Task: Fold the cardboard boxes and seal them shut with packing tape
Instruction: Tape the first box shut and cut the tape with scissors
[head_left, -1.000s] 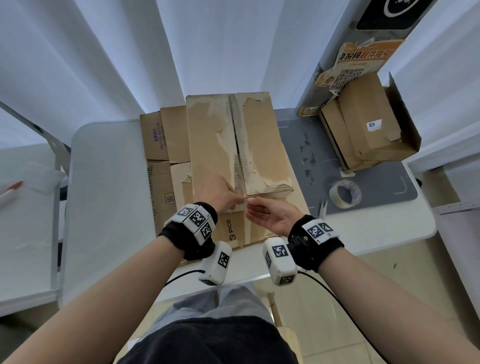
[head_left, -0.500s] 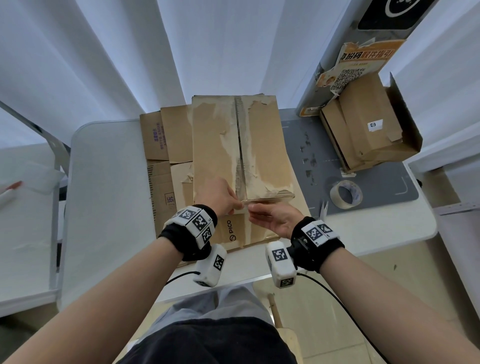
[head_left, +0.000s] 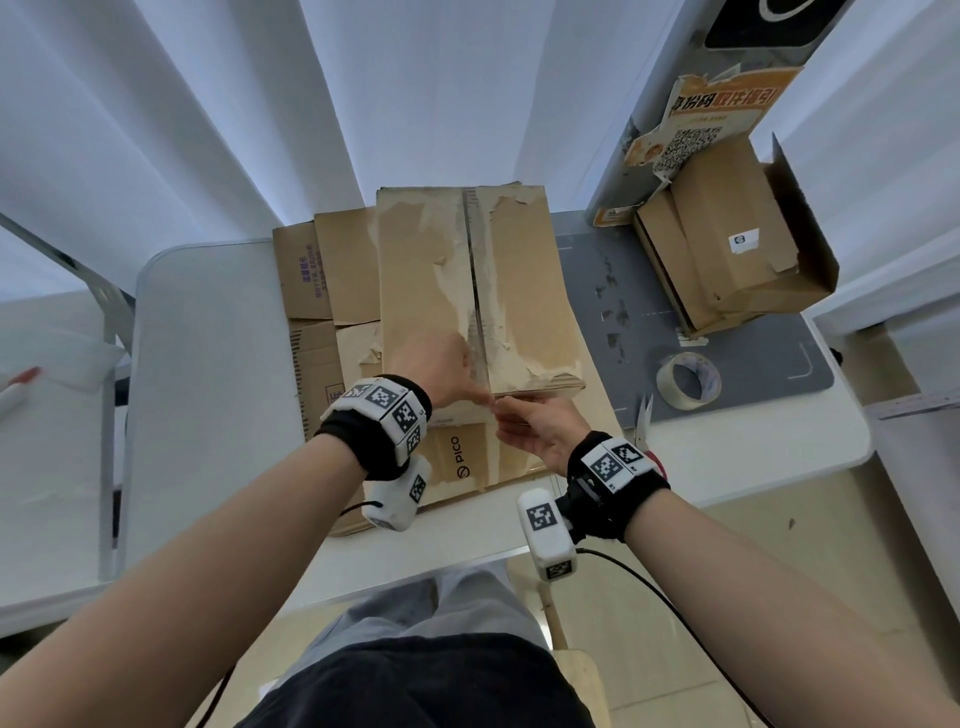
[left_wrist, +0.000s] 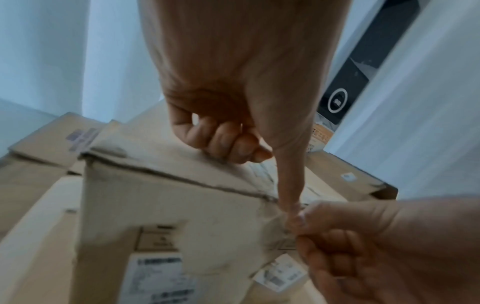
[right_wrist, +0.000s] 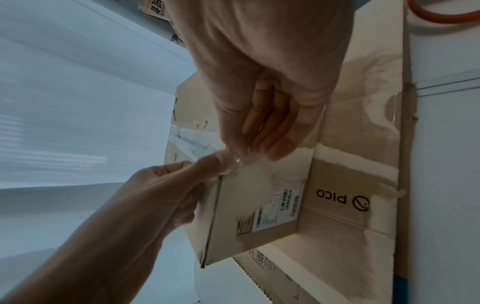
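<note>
Two hands meet at the near top edge of the cardboard box (head_left: 470, 291), which stands folded on a layer of flattened cardboard (head_left: 332, 291) in the middle of the white table (head_left: 208, 364). Its two top flaps are closed, and the seam between them runs away from the person, edged with torn paper and old tape residue. The left hand (head_left: 441, 364) rests on the box top beside the seam; in the left wrist view its index finger (left_wrist: 288, 185) is stretched straight down to the near end of the seam while the other fingers (left_wrist: 226, 142) are curled against the top. The right hand (head_left: 540, 426) sits just in front of the box, palm turned up, its thumb and fingertips drawn together on a clear strip of tape (right_wrist: 244, 162) at that same point, so the two hands touch there. A printed label (right_wrist: 275, 207) is stuck on the near face of the box, and a flattened sheet below carries the word PICO (head_left: 454, 457). To the right, on a grey mat (head_left: 753, 364), lies a roll of packing tape (head_left: 688, 382), well apart from the box, with scissors (head_left: 644, 421) near the mat's front edge. Further right and back stands another cardboard box (head_left: 727, 244) with an open flap.
</note>
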